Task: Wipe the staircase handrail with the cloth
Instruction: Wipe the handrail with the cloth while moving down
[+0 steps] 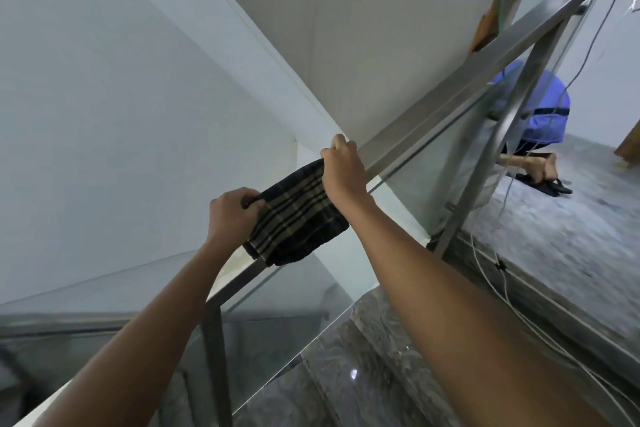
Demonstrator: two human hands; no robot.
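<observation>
both hands pinch the dark plaid cloth (298, 215), stretched flat over the metal handrail (433, 114): the left hand (233, 215) grips its lower end, fingers curled tight, and the right hand (343, 172) clamps its upper end against the rail. below the rail stands a glass panel (277, 315), with marble steps (363, 357) beside it.

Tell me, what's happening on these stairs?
A person is cleaning the handrail with a dark plaid cloth. The cloth is draped over the metal rail, above a glass panel. The left hand pinches its lower end and the right hand holds its upper end, so both have a grip on it. Farther up the stairs, someone else's feet in sandals show on the landing.
</observation>
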